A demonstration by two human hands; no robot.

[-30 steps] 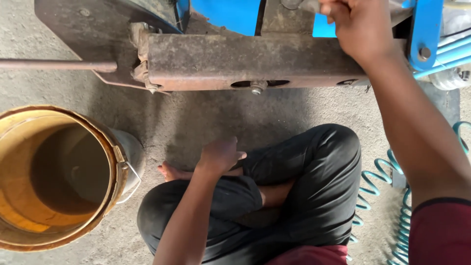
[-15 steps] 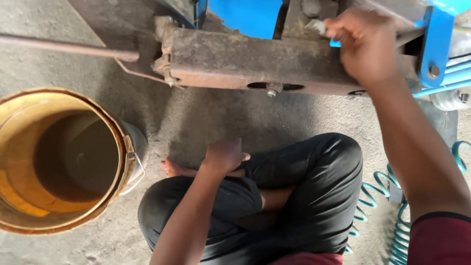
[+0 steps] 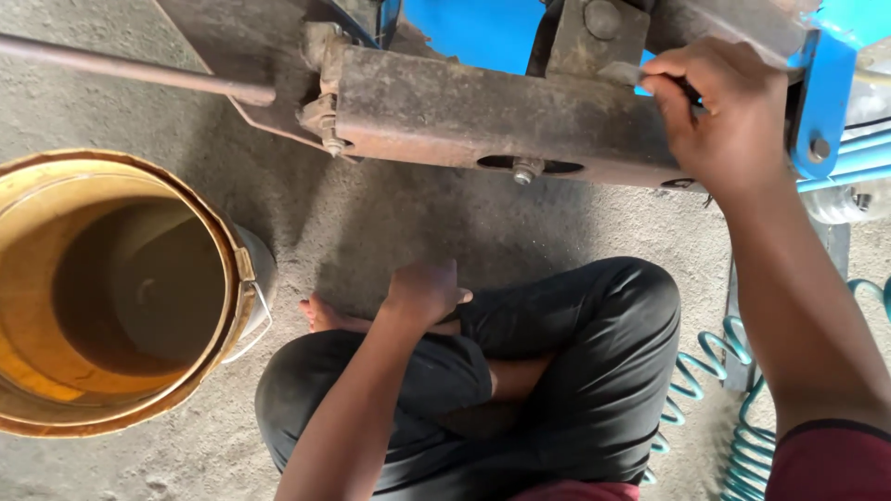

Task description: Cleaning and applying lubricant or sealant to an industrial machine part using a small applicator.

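Your right hand (image 3: 729,116) is closed around a small tool, its pale metal tip (image 3: 620,72) just showing past your fingers where it meets the top edge of the rusty beam (image 3: 492,116). What kind of tool it is cannot be told; most of it is hidden in your grip. Your left hand (image 3: 422,292) is loosely curled and rests idle on your crossed legs (image 3: 575,371), holding nothing.

Judgement: one-handed work at arm's reach invites a slip. Bring the left hand up to brace against the beam, well clear of the tip. Keep the wrist straight and press in line with the tool, not across it. Mind the bolt (image 3: 524,172) hanging under the beam and the thin rod (image 3: 130,70) at left. The yellow bucket (image 3: 121,297) stands on the floor just beside your knee; do not knock it.
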